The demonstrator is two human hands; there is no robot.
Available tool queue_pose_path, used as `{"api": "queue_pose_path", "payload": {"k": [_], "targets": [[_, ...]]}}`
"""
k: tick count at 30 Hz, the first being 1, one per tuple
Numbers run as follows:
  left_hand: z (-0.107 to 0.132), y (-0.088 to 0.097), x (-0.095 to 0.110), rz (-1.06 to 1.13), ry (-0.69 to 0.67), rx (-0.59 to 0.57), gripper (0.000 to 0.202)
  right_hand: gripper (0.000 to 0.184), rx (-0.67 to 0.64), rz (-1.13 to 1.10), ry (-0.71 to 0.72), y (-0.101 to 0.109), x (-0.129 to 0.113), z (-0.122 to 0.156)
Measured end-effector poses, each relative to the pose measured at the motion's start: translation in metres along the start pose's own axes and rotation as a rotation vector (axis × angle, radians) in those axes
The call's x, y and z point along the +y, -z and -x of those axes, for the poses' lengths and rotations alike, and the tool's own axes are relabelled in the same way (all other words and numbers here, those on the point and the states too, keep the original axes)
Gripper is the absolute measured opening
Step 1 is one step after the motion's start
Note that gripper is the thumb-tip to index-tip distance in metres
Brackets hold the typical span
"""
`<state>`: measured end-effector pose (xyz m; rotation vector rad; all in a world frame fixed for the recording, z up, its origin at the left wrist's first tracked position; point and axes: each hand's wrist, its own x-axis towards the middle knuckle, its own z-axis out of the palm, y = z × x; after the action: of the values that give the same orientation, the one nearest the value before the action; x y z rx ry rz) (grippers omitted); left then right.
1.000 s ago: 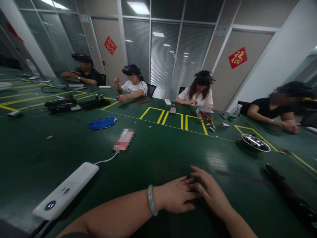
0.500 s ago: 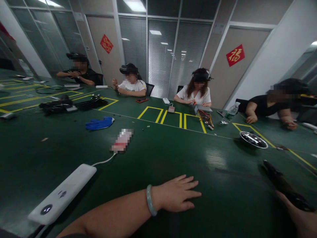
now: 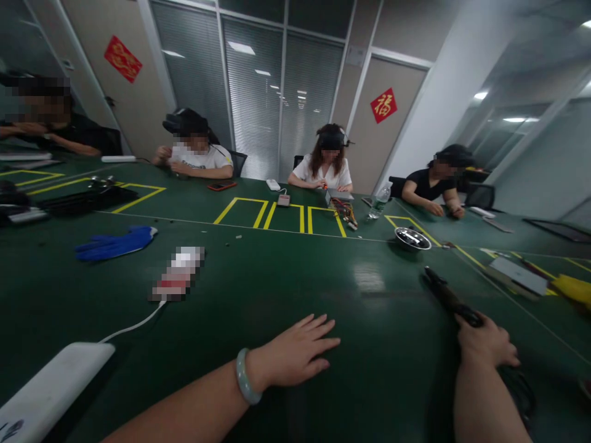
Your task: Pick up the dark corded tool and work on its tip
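The left hand (image 3: pixel 295 357) lay flat and released on the green counter (image 3: pixel 369 344), fingers spread (a pale bangle (image 3: pixel 244 376) at the wrist). The right hand (image 3: pixel 487 346) was grasping a long black tool (image 3: pixel 450 298) lying near the steel bowl (image 3: pixel 412 238).

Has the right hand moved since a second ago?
Yes. The right hand left the left hand and went right, onto the black tool below the metal bowl.
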<state>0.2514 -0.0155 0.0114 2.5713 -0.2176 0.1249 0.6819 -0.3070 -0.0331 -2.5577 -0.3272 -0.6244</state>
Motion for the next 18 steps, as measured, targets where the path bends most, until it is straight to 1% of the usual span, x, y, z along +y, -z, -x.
{"api": "queue_pose_path", "payload": {"k": [2, 3, 4, 7, 11, 15, 18], "targets": [[0.0, 0.001, 0.001, -0.001, 0.006, -0.005, 0.052, 0.064, -0.012, 0.017, -0.153, 0.007, -0.01, 0.004], [-0.001, 0.001, 0.002, -0.004, 0.01, -0.008, 0.052, 0.064, -0.036, 0.03, -0.178, 0.011, -0.017, 0.006], [-0.001, 0.002, 0.003, -0.008, 0.014, -0.012, 0.052, 0.063, -0.074, 0.04, -0.151, 0.016, -0.025, 0.008], [-0.001, 0.003, 0.005, -0.018, 0.014, -0.021, 0.053, 0.059, -0.129, 0.024, -0.008, 0.027, -0.062, 0.019], [-0.001, 0.003, 0.005, -0.029, -0.004, 0.003, 0.053, 0.053, -0.177, -0.108, 0.275, 0.034, -0.132, 0.05], [-0.002, 0.002, 0.005, -0.035, -0.002, 0.009, 0.052, 0.04, -0.279, -0.186, 0.493, 0.032, -0.2, 0.102], [-0.004, 0.0, 0.007, -0.018, -0.065, 0.005, 0.041, 0.034, -0.392, -0.267, 0.651, 0.033, -0.239, 0.149]]}}
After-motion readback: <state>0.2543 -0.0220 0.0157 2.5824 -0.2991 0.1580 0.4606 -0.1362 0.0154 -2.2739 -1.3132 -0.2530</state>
